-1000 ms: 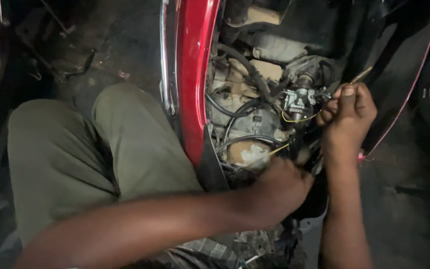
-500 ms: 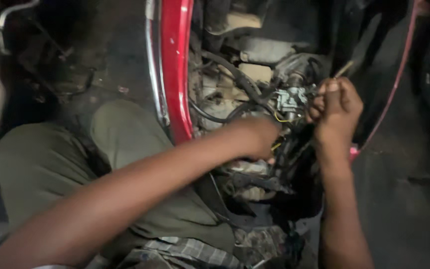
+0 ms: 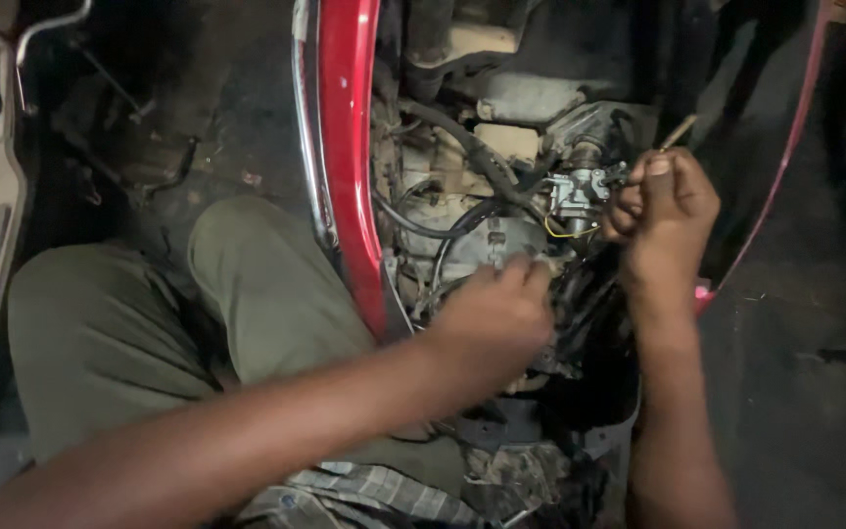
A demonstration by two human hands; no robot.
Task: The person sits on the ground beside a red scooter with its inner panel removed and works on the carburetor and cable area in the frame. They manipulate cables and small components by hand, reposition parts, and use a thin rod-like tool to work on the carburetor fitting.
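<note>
Two bare hands work inside the open engine bay of a scooter standing on a dark, stained concrete floor [image 3: 815,392]. The right hand [image 3: 663,211] is raised beside the small grey metal carburettor [image 3: 580,191], its fingers [image 3: 629,201] curled tight around a thin tan-handled tool [image 3: 680,130], whose upper end juts out above the knuckles; the tool's tip is hidden behind the hand. The left hand [image 3: 496,313] reaches across from the lower left, fingers bent and narrow, fingertips touching the dusty grey engine casing [image 3: 487,245] just below the carburettor; whether it grips anything cannot be told. Black rubber hoses [image 3: 472,157] and a thin yellow wire [image 3: 565,233] run around the carburettor, between the two hands. The glossy red body panel [image 3: 350,147] with a chrome strip along its left edge stands upright just left of the engine. The person's knee in olive-green trousers [image 3: 257,284] rests near the panel. A checked cloth [image 3: 374,490] lies under the left forearm at the lower edge of the floor area.
</note>
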